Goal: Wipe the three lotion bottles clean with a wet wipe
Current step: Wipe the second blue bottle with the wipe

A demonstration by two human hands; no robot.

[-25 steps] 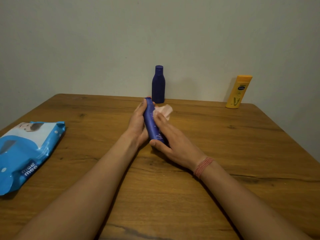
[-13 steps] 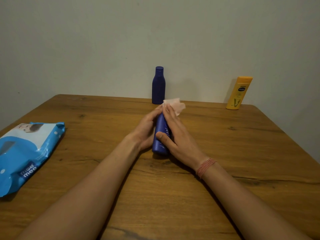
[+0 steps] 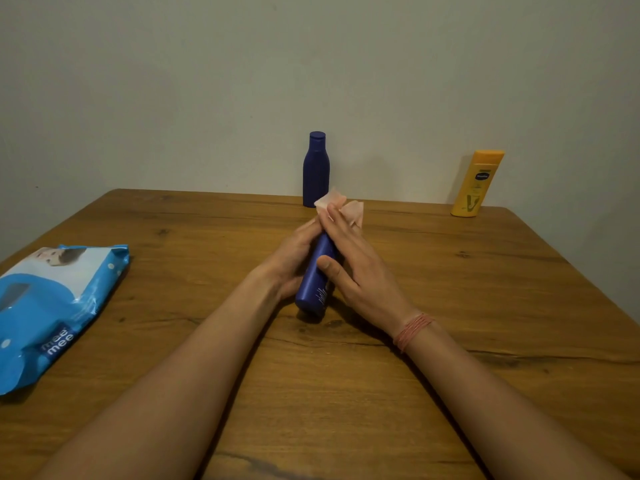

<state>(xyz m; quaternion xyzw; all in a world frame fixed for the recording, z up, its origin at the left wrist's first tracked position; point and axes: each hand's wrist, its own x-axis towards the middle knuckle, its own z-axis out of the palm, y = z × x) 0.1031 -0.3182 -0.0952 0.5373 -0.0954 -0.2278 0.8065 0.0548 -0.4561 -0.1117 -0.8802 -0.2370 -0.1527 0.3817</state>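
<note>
Right hand has slid the wet wipe up to the held blue bottle's top, fingers curled round both. Left hand grips its far side, base near the table. Second blue bottle and yellow bottle stand at the back edge.

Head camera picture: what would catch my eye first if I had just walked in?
Two bare hands meet at the middle of the wooden table: the left hand grips a dark blue bottle while the right hand presses a pale wet wipe on its top end. Behind, by the wall, stand another blue bottle and a yellow bottle; a bright blue wipes pack lies far left.
</note>
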